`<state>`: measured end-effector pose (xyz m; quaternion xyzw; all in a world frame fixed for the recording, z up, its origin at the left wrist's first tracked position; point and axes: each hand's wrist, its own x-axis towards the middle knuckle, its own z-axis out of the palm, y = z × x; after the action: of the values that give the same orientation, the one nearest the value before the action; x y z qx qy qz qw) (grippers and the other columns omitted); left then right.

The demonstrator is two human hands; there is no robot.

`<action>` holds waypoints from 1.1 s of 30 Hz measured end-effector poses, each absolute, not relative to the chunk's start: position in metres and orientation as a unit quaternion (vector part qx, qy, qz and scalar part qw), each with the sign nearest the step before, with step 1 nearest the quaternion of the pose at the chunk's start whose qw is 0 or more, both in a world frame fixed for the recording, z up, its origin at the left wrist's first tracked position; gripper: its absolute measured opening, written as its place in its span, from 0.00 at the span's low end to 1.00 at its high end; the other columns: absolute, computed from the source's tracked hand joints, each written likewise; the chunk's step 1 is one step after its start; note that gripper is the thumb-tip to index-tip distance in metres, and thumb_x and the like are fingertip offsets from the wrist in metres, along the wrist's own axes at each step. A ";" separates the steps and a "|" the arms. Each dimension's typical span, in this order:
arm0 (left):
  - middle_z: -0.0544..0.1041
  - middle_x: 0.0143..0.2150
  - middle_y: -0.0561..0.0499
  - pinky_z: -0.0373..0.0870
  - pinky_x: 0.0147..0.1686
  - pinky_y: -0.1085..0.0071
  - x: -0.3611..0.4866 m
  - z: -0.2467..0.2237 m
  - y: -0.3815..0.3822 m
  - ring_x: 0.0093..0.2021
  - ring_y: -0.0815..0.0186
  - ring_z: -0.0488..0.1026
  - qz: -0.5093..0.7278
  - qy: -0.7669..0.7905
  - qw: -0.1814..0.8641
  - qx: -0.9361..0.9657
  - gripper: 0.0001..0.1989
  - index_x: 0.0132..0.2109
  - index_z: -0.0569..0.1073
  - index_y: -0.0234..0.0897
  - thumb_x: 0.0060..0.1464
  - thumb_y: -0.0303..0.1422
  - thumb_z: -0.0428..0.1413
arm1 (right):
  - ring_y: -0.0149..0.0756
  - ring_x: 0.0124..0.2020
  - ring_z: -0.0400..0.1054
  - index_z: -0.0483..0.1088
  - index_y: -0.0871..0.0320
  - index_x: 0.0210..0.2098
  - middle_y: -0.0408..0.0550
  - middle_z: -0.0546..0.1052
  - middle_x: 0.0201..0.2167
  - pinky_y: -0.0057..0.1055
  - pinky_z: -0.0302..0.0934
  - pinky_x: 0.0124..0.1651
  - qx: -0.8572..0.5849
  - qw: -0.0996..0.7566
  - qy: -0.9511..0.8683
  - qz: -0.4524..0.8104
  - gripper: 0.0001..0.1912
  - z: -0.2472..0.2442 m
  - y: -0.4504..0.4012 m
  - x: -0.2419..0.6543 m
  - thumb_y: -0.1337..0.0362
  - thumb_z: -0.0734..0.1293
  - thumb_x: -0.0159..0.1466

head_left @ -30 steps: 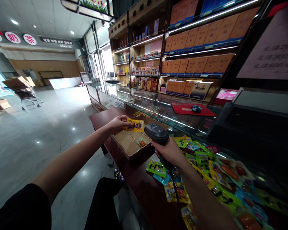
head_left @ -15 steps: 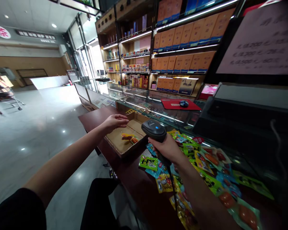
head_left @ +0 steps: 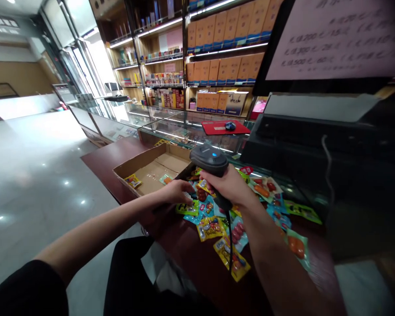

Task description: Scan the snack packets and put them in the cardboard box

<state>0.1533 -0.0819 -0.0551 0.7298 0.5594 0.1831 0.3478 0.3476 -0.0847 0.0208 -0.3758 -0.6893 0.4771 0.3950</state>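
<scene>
My right hand [head_left: 228, 186] is wrapped round the handle of a black barcode scanner [head_left: 209, 159], which has a lit blue light on top and a cable hanging down. My left hand [head_left: 177, 192] is over the near edge of the snack pile, fingers curved and apart, close above a green snack packet [head_left: 188, 208]. Whether it touches the packet I cannot tell. Around the scanner lie several colourful snack packets, among them a yellow packet [head_left: 232, 259] and an orange sausage packet [head_left: 296, 246]. Left of the pile, a shallow cardboard box [head_left: 151, 169] holds a few packets.
The brown table [head_left: 171, 250] adjoins a glass display counter [head_left: 171, 125]. On the glass sit a red mat [head_left: 213, 128] and a computer mouse [head_left: 230, 126]. A dark monitor-like device [head_left: 296, 136] stands at the right. Shelves with orange boxes [head_left: 210, 72] line the back.
My left hand has moved from above the cardboard box to the packet pile at its right. A yellow packet now shows at the box's left side. The view has turned right.
</scene>
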 end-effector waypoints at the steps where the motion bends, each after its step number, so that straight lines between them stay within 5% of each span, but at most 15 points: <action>1: 0.80 0.38 0.50 0.69 0.38 0.73 0.156 -0.060 -0.083 0.38 0.63 0.75 0.145 0.563 0.324 0.747 0.24 0.44 0.77 0.37 0.35 0.33 0.68 | 0.28 0.14 0.62 0.66 0.57 0.19 0.41 0.68 0.13 0.26 0.57 0.19 -0.372 0.394 -0.694 0.475 0.13 0.021 -0.085 0.348 0.60 0.68 0.58; 8: 0.79 0.44 0.48 0.67 0.41 0.72 0.161 -0.074 -0.084 0.43 0.59 0.74 0.029 0.585 0.253 0.770 0.27 0.48 0.76 0.38 0.36 0.35 0.67 | 0.29 0.13 0.61 0.66 0.55 0.21 0.41 0.68 0.13 0.28 0.58 0.18 -0.372 0.379 -0.701 0.475 0.11 0.021 -0.088 0.346 0.60 0.68 0.58; 17: 0.75 0.33 0.51 0.63 0.32 0.73 0.154 -0.067 -0.085 0.32 0.65 0.70 0.067 0.584 0.230 0.776 0.17 0.38 0.75 0.34 0.39 0.37 0.65 | 0.29 0.14 0.62 0.67 0.56 0.23 0.42 0.69 0.15 0.28 0.60 0.19 -0.350 0.364 -0.718 0.479 0.13 0.004 -0.080 0.341 0.56 0.69 0.58; 26: 0.78 0.36 0.49 0.69 0.32 0.73 0.082 0.017 -0.066 0.31 0.69 0.73 0.325 0.587 0.387 0.632 0.22 0.45 0.75 0.33 0.38 0.27 0.65 | 0.27 0.13 0.60 0.69 0.59 0.24 0.40 0.67 0.13 0.25 0.56 0.17 -0.342 0.364 -0.670 0.549 0.13 0.015 -0.082 0.308 0.55 0.69 0.56; 33: 0.78 0.30 0.49 0.73 0.32 0.73 0.032 0.042 -0.070 0.29 0.68 0.76 0.551 0.558 0.458 0.419 0.20 0.35 0.71 0.32 0.34 0.23 0.70 | 0.28 0.13 0.60 0.68 0.59 0.24 0.40 0.68 0.13 0.25 0.55 0.18 -0.343 0.341 -0.697 0.530 0.12 0.017 -0.082 0.279 0.57 0.70 0.54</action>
<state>0.0316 -0.0703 0.0417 0.4188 0.5576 0.5512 0.4581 0.2789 -0.0821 0.0172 -0.3430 -0.6971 0.5295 0.3406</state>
